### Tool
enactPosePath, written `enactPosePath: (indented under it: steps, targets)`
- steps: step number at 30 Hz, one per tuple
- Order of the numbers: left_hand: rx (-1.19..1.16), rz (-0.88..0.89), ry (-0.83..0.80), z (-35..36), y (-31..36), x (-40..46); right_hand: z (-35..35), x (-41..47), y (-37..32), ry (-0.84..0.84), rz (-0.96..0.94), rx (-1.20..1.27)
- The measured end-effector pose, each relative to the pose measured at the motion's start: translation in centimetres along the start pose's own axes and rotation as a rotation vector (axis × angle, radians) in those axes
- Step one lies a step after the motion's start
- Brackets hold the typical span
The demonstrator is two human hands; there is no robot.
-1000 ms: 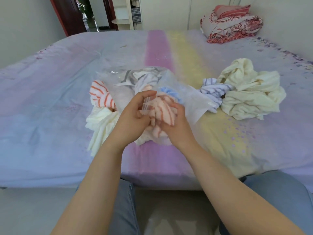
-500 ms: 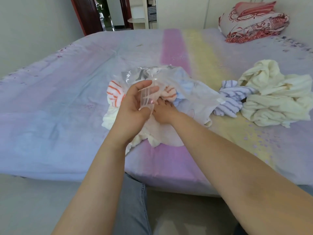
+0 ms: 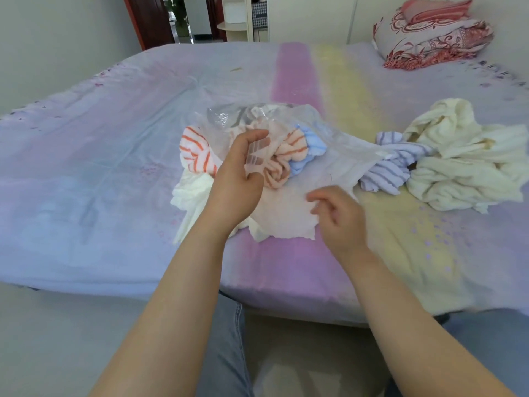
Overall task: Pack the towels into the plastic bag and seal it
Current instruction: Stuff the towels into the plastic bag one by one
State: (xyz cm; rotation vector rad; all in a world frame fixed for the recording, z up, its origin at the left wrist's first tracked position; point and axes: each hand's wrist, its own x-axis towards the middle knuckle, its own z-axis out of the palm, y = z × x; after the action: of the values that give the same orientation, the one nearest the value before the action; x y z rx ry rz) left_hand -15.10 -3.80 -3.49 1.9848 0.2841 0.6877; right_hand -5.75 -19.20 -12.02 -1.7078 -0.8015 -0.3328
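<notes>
A clear plastic bag lies on the bed with an orange-striped towel and a light blue towel showing through it. My left hand grips the bag's near edge by its mouth. My right hand hovers just outside the bag's near corner, fingers loosely curled, holding nothing. Another orange-striped towel and a cream towel lie left of the bag. To the right sit a purple-striped towel and a heap of cream towels.
The bed has a pastel sheet, and its near edge runs just beyond my knees. Folded red-patterned bedding sits at the far right corner. A doorway is behind the bed.
My right hand has come out of the bag and drawn back toward me, leaving the orange-striped towel inside. My left hand keeps its grip on the bag's edge.
</notes>
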Motion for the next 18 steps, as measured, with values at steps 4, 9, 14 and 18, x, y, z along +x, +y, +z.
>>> enactPosePath:
  steps: [4, 9, 14, 18]
  targets:
    - [0.023, -0.014, 0.057, 0.6, -0.1, -0.4, -2.7, 1.3, 7.2, 0.348, 0.477, 0.039]
    - [0.002, -0.031, 0.084, 0.5, 0.3, -0.6, -0.5, 5.5, 13.1, -0.304, 0.385, -0.419]
    - [-0.013, -0.069, 0.1, 0.6, 0.4, -0.8, -1.7, 5.4, 10.3, -0.329, 0.527, -0.377]
    - [-0.02, -0.096, 0.092, 1.2, 0.1, -0.8, -5.5, 1.8, 5.3, -0.119, 0.559, -0.046]
